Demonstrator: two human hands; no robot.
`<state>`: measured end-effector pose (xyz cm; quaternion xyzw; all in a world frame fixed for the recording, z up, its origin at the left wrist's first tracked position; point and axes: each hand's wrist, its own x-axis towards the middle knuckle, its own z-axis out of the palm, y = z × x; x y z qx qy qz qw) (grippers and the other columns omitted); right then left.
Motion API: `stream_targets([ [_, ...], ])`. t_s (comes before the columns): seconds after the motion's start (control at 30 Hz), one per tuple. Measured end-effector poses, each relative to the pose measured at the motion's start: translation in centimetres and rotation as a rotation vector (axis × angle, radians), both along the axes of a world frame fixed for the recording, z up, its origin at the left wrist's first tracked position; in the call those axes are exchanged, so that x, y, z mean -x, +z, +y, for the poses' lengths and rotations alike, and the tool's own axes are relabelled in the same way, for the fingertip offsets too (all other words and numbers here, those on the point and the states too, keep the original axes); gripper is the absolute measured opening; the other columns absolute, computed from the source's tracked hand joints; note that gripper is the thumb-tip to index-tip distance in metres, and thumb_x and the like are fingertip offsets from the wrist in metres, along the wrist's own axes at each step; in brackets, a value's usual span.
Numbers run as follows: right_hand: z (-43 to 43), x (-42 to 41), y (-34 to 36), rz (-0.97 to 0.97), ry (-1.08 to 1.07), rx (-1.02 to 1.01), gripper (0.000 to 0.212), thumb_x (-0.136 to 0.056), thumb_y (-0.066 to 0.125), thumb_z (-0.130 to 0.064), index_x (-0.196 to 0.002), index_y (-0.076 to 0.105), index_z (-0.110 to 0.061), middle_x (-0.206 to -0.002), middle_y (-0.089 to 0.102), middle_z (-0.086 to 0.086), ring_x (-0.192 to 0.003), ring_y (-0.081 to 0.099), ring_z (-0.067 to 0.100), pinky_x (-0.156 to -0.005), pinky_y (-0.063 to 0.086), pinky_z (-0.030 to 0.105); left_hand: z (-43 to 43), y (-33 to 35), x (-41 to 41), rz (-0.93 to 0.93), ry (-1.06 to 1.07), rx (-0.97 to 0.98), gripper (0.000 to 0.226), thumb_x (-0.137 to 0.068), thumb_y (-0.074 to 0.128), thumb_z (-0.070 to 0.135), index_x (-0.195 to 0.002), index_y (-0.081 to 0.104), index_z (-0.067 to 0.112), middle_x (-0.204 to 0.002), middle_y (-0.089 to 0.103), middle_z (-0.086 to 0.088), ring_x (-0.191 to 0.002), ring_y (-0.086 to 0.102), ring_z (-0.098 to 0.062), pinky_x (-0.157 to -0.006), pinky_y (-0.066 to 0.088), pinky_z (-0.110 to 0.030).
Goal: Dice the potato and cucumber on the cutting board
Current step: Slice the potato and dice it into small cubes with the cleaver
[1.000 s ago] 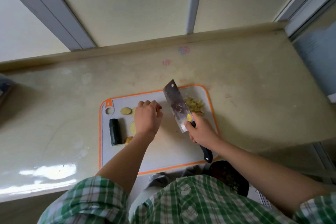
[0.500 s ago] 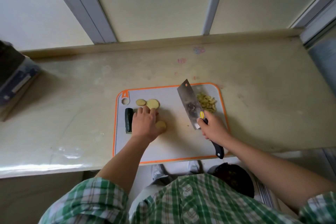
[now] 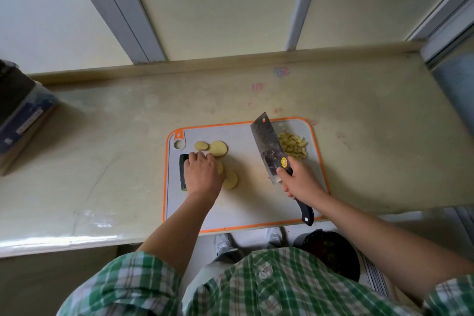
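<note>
cucumber [image 3: 183, 172] beside left grip [image 3: 202, 174], cleaver [image 3: 266, 146] in right grip [image 3: 298, 183]

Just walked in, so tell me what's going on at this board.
A person is mid-dicing. The right hand holds a cleaver, blade over the board. The left hand covers potato slices beside a cucumber piece not yet diced. A pile of diced potato lies at the board's far right corner.
</note>
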<state>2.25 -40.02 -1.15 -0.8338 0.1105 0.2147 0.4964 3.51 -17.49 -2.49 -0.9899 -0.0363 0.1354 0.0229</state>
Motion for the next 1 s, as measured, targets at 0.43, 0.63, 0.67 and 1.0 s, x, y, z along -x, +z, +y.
stream_targets([
  [0.43, 0.5, -0.1, 0.2, -0.01, 0.022, 0.002, 0.012, -0.094, 0.049, -0.011, -0.091, 0.045, 0.001, -0.057, 0.046, 0.011, -0.036, 0.039, 0.01, -0.039, 0.037, 0.025, -0.1, 0.0, 1.2, -0.001, -0.173, 0.252, 0.062, -0.079, 0.065, 0.052, -0.129, 0.051, 0.018, -0.121, 0.05, -0.006, -0.11, 0.048, -0.024, -0.094, 0.042, -0.033],
  [0.63, 0.4, 0.2, 0.0, 0.006, 0.037, 0.002, 0.015, -0.093, 0.049, -0.013, -0.091, 0.043, 0.001, -0.056, 0.047, 0.008, -0.038, 0.04, 0.012, -0.041, 0.038, 0.026, -0.2, -0.1, 1.9, 0.013, -0.171, 0.338, 0.058, -0.081, 0.069, 0.038, -0.13, 0.049, 0.014, -0.122, 0.046, -0.006, -0.111, 0.049, -0.023, -0.09, 0.043, -0.029],
  [0.67, 0.3, 0.2, 0.0, 0.006, 0.037, -0.001, 0.015, -0.094, 0.049, -0.013, -0.091, 0.043, 0.001, -0.056, 0.047, 0.009, -0.039, 0.04, 0.012, -0.041, 0.037, 0.026, -0.2, -0.2, 2.0, 0.008, -0.165, 0.35, 0.057, -0.082, 0.069, 0.039, -0.129, 0.049, 0.014, -0.121, 0.047, -0.006, -0.112, 0.049, -0.022, -0.091, 0.043, -0.029],
  [1.0, 0.1, 0.4, 0.0, 0.007, 0.04, -0.02, 0.015, -0.094, 0.049, -0.013, -0.088, 0.041, -0.001, -0.055, 0.046, 0.01, -0.041, 0.039, 0.016, -0.041, 0.036, 0.027, -2.0, -0.3, 1.9, 0.059, -0.103, 0.299, 0.054, -0.083, 0.067, 0.033, -0.127, 0.046, 0.009, -0.123, 0.046, -0.009, -0.115, 0.043, -0.025, -0.096, 0.043, -0.032],
])
